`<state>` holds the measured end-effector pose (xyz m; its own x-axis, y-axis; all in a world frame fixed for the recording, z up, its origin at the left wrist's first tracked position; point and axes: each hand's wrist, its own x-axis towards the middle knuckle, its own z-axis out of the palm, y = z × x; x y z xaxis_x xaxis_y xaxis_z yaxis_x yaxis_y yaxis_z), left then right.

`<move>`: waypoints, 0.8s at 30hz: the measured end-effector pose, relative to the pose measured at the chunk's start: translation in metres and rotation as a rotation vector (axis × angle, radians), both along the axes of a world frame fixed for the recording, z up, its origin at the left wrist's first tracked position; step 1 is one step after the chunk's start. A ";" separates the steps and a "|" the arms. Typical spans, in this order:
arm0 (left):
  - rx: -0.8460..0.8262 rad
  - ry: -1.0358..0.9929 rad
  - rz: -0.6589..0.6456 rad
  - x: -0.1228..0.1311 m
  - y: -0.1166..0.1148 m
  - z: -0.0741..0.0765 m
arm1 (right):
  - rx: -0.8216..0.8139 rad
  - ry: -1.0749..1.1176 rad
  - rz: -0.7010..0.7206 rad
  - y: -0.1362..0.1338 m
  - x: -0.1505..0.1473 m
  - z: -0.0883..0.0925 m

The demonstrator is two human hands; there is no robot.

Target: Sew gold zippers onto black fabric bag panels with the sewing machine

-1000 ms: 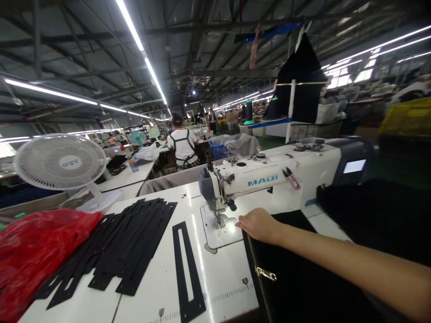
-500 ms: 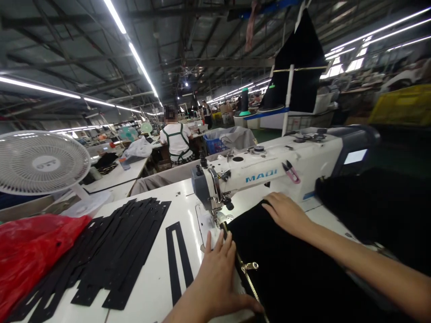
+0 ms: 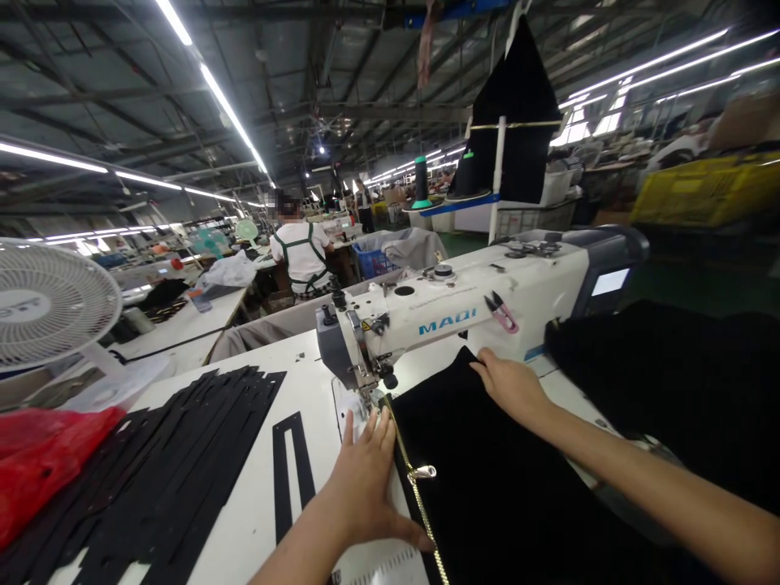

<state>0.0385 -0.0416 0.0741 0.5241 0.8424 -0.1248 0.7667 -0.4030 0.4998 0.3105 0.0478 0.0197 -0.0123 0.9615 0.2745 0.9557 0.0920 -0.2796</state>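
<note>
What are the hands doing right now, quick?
Left hand: open, flat on the table beside the gold zipper, holding nothing.
Right hand: open, flat on the black fabric, holding nothing.

Black fabric (image 3: 517, 487), gold zipper (image 3: 414, 487)

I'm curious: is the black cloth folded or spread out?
Spread out: the black cloth with gold zipper lies flat, right hand resting on it.

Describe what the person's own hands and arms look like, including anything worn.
The left hand and right hand are bare: no gloves, rings or watch show. Both forearms are uncovered to the picture's edge, with no sleeve in view.
</note>
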 end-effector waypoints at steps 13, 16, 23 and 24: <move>0.030 0.342 -0.098 0.006 0.007 0.001 | 0.190 -0.267 0.474 -0.060 -0.054 0.011; 0.062 0.368 -0.121 0.006 0.007 0.000 | 0.062 -0.178 0.736 -0.086 -0.045 -0.010; 0.049 0.373 -0.098 0.006 0.005 -0.002 | 0.073 -0.032 0.507 -0.083 -0.019 -0.009; 0.053 0.368 -0.097 0.006 0.004 -0.002 | 0.086 0.010 0.541 -0.084 -0.030 -0.003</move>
